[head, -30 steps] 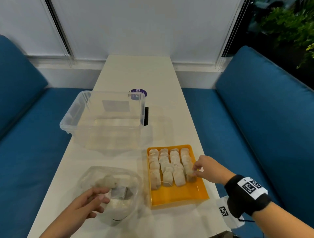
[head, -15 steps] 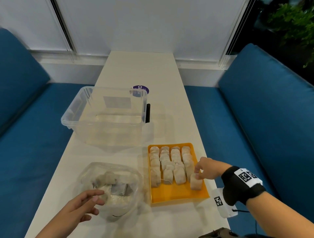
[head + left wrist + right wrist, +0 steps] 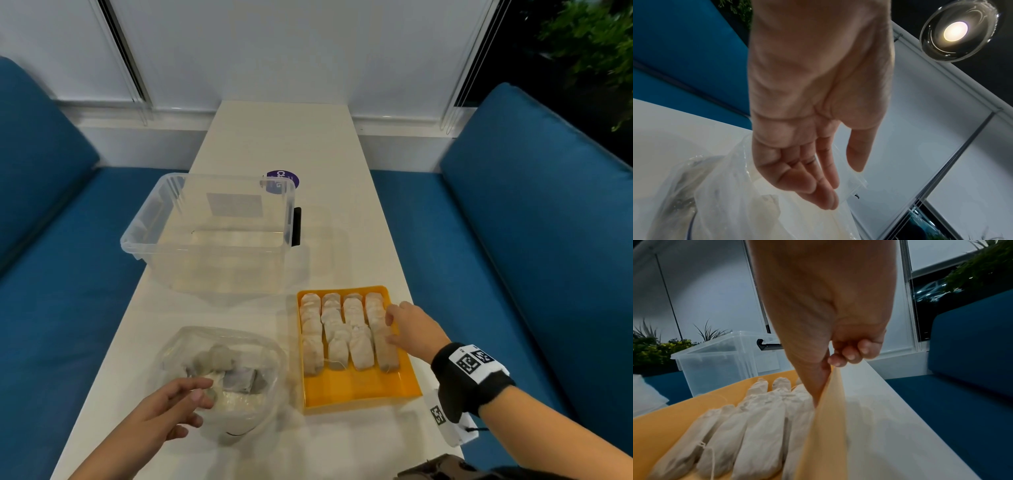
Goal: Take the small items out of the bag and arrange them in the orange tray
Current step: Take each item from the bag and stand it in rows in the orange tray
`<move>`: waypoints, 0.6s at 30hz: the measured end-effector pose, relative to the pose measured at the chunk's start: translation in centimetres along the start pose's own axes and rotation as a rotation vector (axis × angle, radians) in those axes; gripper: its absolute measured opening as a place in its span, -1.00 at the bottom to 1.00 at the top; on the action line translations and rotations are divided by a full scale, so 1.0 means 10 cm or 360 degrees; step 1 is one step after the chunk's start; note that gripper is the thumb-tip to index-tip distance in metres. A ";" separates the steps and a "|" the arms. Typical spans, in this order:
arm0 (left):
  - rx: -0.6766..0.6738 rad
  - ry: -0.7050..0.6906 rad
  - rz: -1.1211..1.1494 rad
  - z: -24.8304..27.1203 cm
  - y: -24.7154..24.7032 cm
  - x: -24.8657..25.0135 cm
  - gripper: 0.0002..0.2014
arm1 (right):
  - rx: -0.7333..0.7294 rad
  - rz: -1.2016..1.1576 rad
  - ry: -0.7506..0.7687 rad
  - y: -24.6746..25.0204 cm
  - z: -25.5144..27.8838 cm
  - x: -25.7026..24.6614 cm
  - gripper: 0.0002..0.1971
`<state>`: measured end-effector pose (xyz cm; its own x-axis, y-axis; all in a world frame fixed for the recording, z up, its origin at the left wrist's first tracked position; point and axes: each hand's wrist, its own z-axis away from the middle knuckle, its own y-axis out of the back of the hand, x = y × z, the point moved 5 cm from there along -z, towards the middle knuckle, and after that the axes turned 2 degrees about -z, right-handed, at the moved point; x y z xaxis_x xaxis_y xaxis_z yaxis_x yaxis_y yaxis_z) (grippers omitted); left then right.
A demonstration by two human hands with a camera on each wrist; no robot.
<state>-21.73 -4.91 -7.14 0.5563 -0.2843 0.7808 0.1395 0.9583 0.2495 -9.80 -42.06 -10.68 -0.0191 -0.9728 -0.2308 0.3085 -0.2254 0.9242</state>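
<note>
Right wrist view shows the right hand (image 3: 838, 340) with its grip curled over the orange tray's (image 3: 674, 410) right rim, thumb inside against the outermost tea bags (image 3: 760, 426); whether it pinches one I cannot tell. Nudging could topple the packed rows. Across from it, the left hand (image 3: 164, 407) hovers relaxed, holding nothing, over the plastic bag (image 3: 239, 349) of remaining items. Beyond both, a clear bin (image 3: 212, 236) sits on the table (image 3: 281, 137).

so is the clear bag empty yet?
Not empty. Several pale sachets still show through the clear bag under the open left hand.
</note>
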 end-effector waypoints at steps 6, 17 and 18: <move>0.0141 -0.0145 -0.0129 -0.04 0.03 0.10 -0.86 | -0.0041 0.0185 0.0183 -0.03 0.23 -0.10 -0.77; 0.0102 -0.0594 -0.1090 -0.50 -0.37 0.23 -0.83 | -0.0049 0.0231 0.0289 0.01 0.38 -0.46 -0.71; 0.0049 -0.0623 -0.1196 -0.57 -0.44 0.22 -0.80 | 0.0009 0.0181 0.0403 0.06 0.43 -0.60 -0.73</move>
<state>-16.50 -9.54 -9.79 0.0000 -0.8404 0.5419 0.3332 0.5109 0.7924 -13.65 -36.56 -7.44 0.2536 -0.9477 -0.1937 0.2897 -0.1167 0.9500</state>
